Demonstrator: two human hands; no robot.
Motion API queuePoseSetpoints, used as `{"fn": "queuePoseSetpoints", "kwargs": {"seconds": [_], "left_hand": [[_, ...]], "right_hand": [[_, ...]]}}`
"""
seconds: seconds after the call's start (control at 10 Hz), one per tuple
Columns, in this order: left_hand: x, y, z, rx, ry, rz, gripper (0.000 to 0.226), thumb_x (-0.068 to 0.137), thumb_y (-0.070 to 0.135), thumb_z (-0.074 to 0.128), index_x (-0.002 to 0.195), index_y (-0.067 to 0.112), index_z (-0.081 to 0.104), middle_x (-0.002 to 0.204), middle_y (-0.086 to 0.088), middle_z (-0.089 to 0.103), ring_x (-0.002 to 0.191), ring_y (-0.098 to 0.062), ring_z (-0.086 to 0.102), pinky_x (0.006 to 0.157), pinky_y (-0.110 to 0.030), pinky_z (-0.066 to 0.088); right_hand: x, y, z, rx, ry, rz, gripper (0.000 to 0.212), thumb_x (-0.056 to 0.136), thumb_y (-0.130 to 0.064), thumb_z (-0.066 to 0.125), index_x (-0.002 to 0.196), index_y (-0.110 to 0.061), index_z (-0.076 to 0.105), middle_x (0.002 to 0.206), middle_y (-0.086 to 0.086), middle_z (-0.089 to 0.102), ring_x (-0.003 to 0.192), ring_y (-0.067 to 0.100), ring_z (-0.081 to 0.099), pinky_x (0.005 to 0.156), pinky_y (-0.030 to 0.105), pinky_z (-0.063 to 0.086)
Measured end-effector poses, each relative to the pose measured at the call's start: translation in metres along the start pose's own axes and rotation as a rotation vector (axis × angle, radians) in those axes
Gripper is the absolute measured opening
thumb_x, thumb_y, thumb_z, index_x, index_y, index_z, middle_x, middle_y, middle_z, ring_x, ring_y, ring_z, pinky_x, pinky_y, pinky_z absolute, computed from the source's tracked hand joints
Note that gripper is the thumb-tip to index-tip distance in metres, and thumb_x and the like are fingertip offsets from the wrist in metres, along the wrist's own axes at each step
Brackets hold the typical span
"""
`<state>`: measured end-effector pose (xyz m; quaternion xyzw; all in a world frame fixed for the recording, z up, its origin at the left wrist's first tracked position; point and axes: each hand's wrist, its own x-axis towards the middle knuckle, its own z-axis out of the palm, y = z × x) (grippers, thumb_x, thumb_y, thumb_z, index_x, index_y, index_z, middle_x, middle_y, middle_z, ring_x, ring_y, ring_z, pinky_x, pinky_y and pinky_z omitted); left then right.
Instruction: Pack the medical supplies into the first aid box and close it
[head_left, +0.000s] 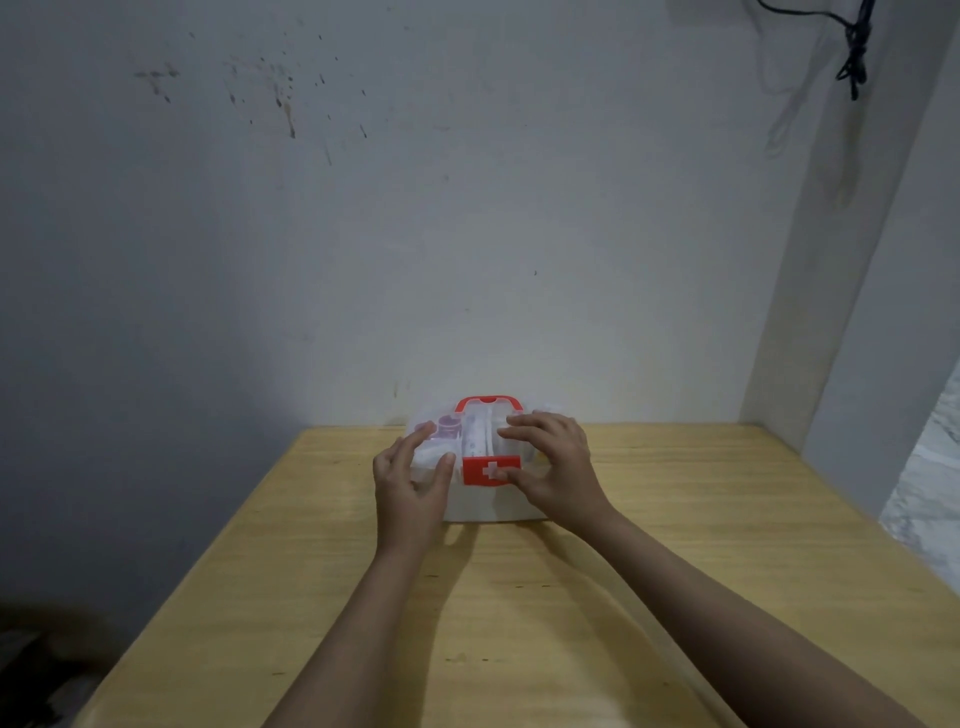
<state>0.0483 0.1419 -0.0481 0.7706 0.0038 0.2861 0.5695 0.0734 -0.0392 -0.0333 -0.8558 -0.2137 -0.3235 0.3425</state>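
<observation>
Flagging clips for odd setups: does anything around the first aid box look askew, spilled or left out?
Nothing stands out. The first aid box sits squarely on the wooden table near the wall, lid down, with both hands on it: left hand, right hand at the red latch. No supplies lie loose on the table.

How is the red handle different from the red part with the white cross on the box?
The red handle is a thin arch at the top back of the box; the red latch is a solid flat rectangle on the front. The latch bears a white cross; the handle is plain. The right hand thumb touches the latch; nothing touches the handle. Both are red plastic.
</observation>
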Motion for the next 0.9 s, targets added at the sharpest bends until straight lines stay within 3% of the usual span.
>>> {"fn": "queuePoseSetpoints", "kwargs": {"seconds": [0.5, 0.6, 0.7, 0.8, 0.9], "left_hand": [[0.071, -0.022, 0.043, 0.033, -0.045, 0.029, 0.039, 0.084, 0.030, 0.067, 0.121, 0.033, 0.058, 0.135, -0.001, 0.046, 0.114, -0.007, 0.042, 0.094, -0.039, 0.051], [0.076, -0.024, 0.048, 0.019, -0.042, 0.040, 0.040, 0.084, 0.029, 0.066, 0.123, 0.032, 0.057, 0.134, -0.005, 0.042, 0.119, -0.015, 0.044, 0.093, -0.038, 0.051], [0.077, -0.026, 0.048, 0.021, -0.041, 0.052, 0.040, 0.084, 0.029, 0.066, 0.123, 0.032, 0.057, 0.132, -0.005, 0.043, 0.116, -0.012, 0.045, 0.094, -0.039, 0.051], [0.075, -0.023, 0.050, 0.100, -0.045, 0.060, 0.040, 0.087, 0.031, 0.062, 0.127, 0.031, 0.053, 0.136, -0.007, 0.042, 0.120, -0.017, 0.046, 0.091, -0.030, 0.047], [0.070, -0.010, 0.049, 0.239, -0.100, 0.011, 0.042, 0.093, 0.035, 0.050, 0.135, 0.034, 0.043, 0.149, -0.014, 0.031, 0.133, -0.029, 0.040, 0.090, -0.029, 0.041]], "right_hand": [[0.059, 0.047, 0.022, 0.033, 0.007, 0.075, 0.047, 0.064, -0.038, 0.082, 0.107, -0.023, 0.069, 0.118, -0.005, 0.064, 0.115, 0.014, 0.048, 0.095, 0.026, 0.028], [0.063, 0.055, 0.026, 0.032, 0.031, 0.044, 0.048, 0.064, -0.041, 0.080, 0.107, -0.023, 0.069, 0.118, -0.005, 0.064, 0.113, 0.006, 0.043, 0.095, 0.025, 0.027], [0.063, 0.059, 0.029, 0.035, 0.050, 0.024, 0.048, 0.064, -0.045, 0.078, 0.107, -0.026, 0.069, 0.118, -0.007, 0.064, 0.112, 0.001, 0.038, 0.097, 0.020, 0.024], [0.063, 0.057, 0.026, 0.030, 0.012, 0.037, 0.049, 0.064, -0.041, 0.081, 0.109, -0.025, 0.068, 0.121, -0.005, 0.063, 0.117, 0.005, 0.038, 0.102, 0.034, 0.032], [0.063, 0.044, 0.010, 0.115, -0.122, 0.163, 0.055, 0.070, -0.038, 0.078, 0.121, -0.024, 0.062, 0.137, -0.005, 0.055, 0.139, 0.014, 0.031, 0.117, 0.051, 0.014]]}}
